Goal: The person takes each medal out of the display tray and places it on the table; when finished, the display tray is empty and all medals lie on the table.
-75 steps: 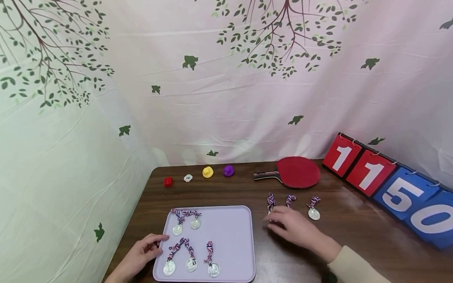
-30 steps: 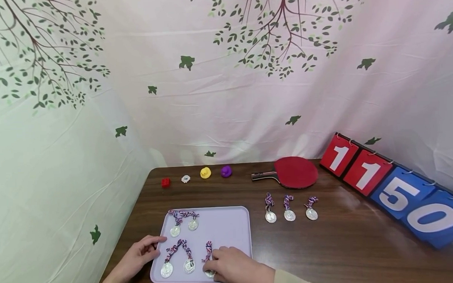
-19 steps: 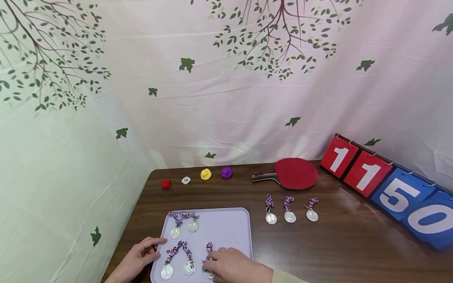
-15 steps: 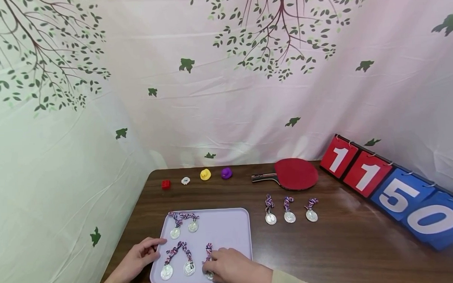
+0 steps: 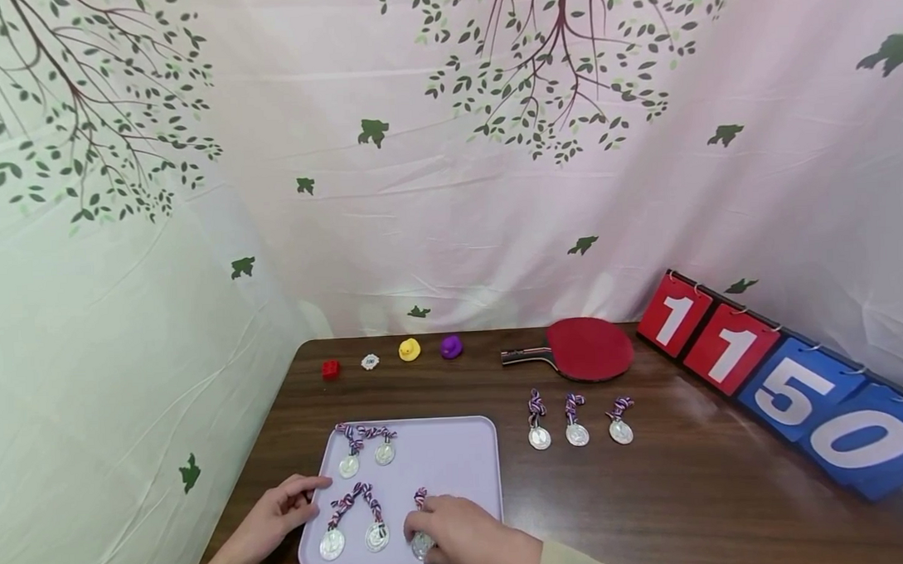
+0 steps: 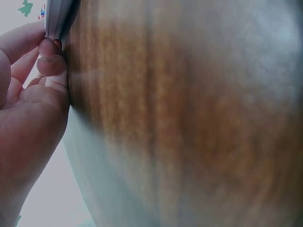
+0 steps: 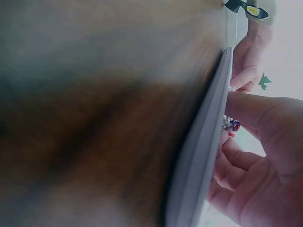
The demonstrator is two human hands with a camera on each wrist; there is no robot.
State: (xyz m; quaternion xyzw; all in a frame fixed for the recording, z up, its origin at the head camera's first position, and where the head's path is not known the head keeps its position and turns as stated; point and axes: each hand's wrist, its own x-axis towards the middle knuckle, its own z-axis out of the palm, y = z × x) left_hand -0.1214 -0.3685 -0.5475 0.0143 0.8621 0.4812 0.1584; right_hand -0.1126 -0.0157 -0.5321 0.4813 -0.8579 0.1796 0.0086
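On the lilac tray (image 5: 458,460) lie several silver medals with knotted red, white and blue ribbons, including a medal (image 5: 331,544) at the front left. My right hand (image 5: 463,530) is over the tray's front right area and pinches another medal (image 5: 422,546) between thumb and fingers, covering part of it. The right wrist view shows a bit of its ribbon (image 7: 232,125) between thumb and fingers. My left hand (image 5: 276,516) rests at the tray's left edge, index finger extended onto the rim; its fingers lie loosely against the rim in the left wrist view.
Three more medals (image 5: 577,434) lie in a row right of the tray. Behind stand a red brick (image 5: 331,369), a poker chip (image 5: 370,362), a yellow duck (image 5: 409,350), a purple duck (image 5: 451,347) and a table tennis paddle (image 5: 590,348). A flip scoreboard (image 5: 791,390) borders the right.
My right hand has come from the medals on the table to the tray and taken hold of the front right medal, which has shifted and turned slightly. The left hand stays at the rim.
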